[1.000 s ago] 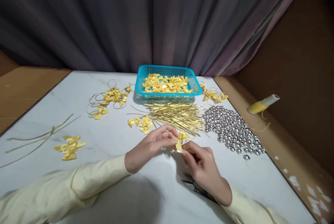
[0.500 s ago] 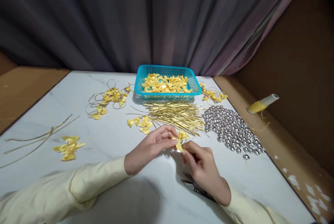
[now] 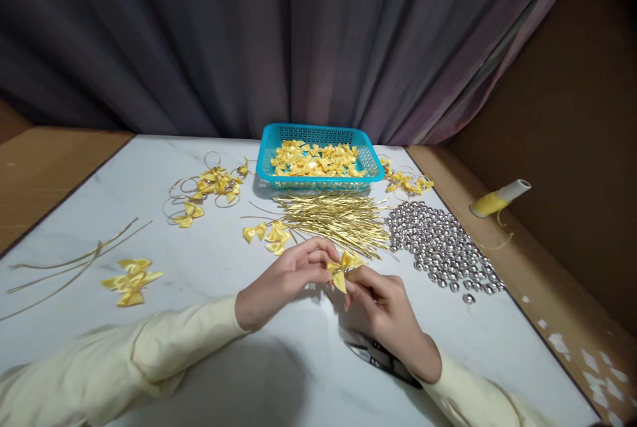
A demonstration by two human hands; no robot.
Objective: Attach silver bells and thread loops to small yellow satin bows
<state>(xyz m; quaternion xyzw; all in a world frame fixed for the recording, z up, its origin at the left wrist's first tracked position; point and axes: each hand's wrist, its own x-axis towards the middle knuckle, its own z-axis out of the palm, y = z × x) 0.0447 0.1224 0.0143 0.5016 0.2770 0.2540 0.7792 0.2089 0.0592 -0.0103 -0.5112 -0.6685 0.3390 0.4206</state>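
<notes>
My left hand point(image 3: 286, 279) and my right hand point(image 3: 387, 315) meet at the middle of the white table, both pinching one small yellow ribbon bow point(image 3: 342, 268) between their fingertips. The bow is lifted slightly off the table. Just behind it lies a pile of thin gold wire ties point(image 3: 338, 217). A heap of small silver bells point(image 3: 440, 246) lies to the right of my hands. Both arms wear pale yellow sleeves.
A turquoise basket point(image 3: 371, 162) of yellow bows stands at the back centre. Bows with gold loops point(image 3: 212, 185) lie back left, more bows point(image 3: 266, 235) near the ties, another bow point(image 3: 132, 278) and gold strips point(image 3: 74, 261) left. A yellow thread spool point(image 3: 500, 199) lies right. Dark scissors point(image 3: 381, 357) sit under my right wrist.
The bow has turned in my fingers and now shows its loops more fully. My right hand shifted slightly, uncovering more of the scissors.
</notes>
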